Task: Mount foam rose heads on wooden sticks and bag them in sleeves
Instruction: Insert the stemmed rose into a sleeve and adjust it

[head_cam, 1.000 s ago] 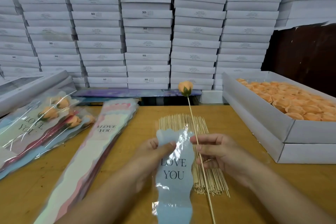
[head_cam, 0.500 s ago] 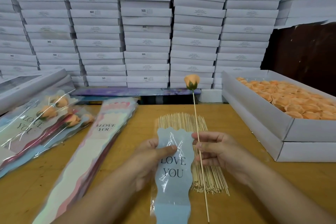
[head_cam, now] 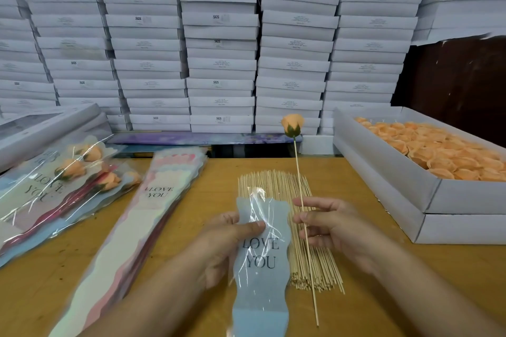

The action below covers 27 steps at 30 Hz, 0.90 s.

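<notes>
My left hand (head_cam: 227,238) pinches a pale blue clear sleeve (head_cam: 261,271) printed "LOVE YOU", thumb on its front near the top. My right hand (head_cam: 325,224) pinches a thin wooden stick (head_cam: 298,172) that stands nearly upright, just right of the sleeve. An orange foam rose head (head_cam: 292,124) with a green base sits on the stick's top end. The stick's lower end hangs below my hand, over the table. A flat bundle of bare wooden sticks (head_cam: 276,183) lies on the table under both hands.
A white box of orange rose heads (head_cam: 427,150) stands at the right on the wooden table (head_cam: 369,282). A stack of unused sleeves (head_cam: 142,216) lies left of centre. Bagged roses (head_cam: 68,172) are piled at far left. White boxes (head_cam: 219,44) are stacked along the back.
My right hand has lifted the stick, so the rose rose higher and the stick's lower end came up into view. The sleeve has moved up a little in my left hand.
</notes>
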Tool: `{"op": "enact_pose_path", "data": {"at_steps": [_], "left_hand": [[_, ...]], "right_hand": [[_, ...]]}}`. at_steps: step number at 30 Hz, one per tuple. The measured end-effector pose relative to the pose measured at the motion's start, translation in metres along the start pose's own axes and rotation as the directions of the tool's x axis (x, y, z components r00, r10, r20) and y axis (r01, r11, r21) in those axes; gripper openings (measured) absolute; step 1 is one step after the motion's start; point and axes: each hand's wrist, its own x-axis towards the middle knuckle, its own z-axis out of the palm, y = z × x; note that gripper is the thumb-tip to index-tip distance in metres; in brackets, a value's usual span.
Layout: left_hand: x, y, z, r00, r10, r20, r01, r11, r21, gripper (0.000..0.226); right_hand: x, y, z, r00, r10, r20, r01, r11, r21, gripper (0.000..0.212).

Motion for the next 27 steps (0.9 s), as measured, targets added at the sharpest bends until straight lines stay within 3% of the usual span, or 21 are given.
{"op": "enact_pose_path", "data": {"at_steps": [10, 15, 24, 27], "left_hand": [[-0.0039, -0.0011, 0.005, 0.998, -0.049, 0.048, 0.047, 0.998, 0.037, 0.028], [-0.0013, 0.0028, 0.0039, 0.999, -0.023, -0.047, 0.021, 0.999, -0.037, 0.022], [0.0005, -0.0005, 0.0037, 0.998, 0.045, -0.036, -0.046, 0.999, -0.028, 0.02], [0.001, -0.0011, 0.0041, 0.997, 0.064, -0.038, -0.066, 0.997, -0.037, 0.029]], "right_hand": [[-0.0006, 0.0033, 0.004, 1.0, -0.005, 0.017, 0.005, 1.0, -0.019, 0.023], [-0.0027, 0.004, 0.0055, 0.999, -0.035, 0.012, 0.036, 0.997, -0.067, 0.024], [-0.0025, 0.0055, 0.0095, 1.0, -0.02, 0.01, 0.02, 0.998, -0.06, 0.024], [-0.0016, 0.0047, 0.0091, 1.0, 0.001, 0.022, 0.0, 0.999, -0.033, 0.026]]}}
